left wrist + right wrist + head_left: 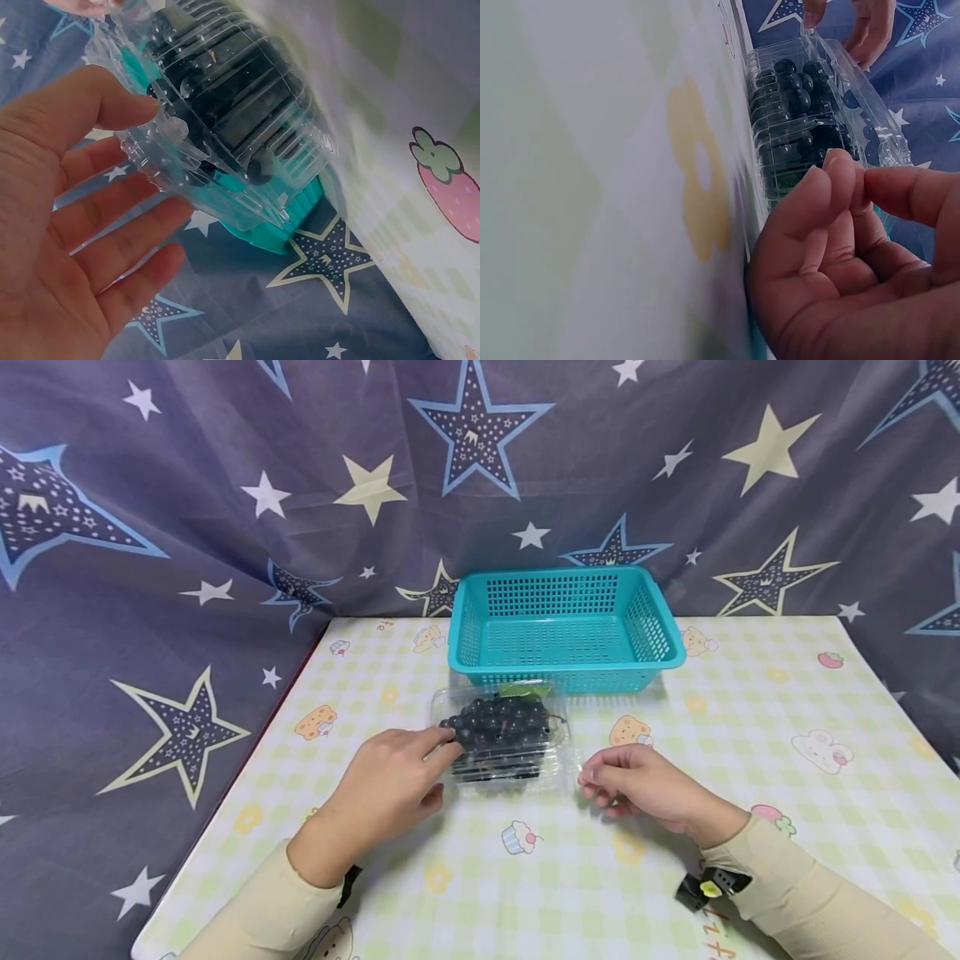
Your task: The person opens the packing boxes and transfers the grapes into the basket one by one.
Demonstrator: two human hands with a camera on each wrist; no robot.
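Note:
A clear plastic clamshell box (558, 768) lies on the table, holding a bunch of dark grapes (502, 727) with a green leaf (525, 691) at its far side. My left hand (390, 781) is at the box's left edge, thumb and index finger pinching the lid's rim while the other fingers stretch out loosely. At the right edge, my right hand (637, 785) pinches the clear rim between thumb and fingertips. In the right wrist view the fingertips (840, 161) partly cover the box's near end, and the lid's rim (885, 124) slants away from the base.
Right behind the box stands a turquoise plastic basket (566, 643) with perforated sides. A checked cloth with cartoon prints covers the table (750, 710). A dark curtain (225, 485) with stars hangs along the back and left edges.

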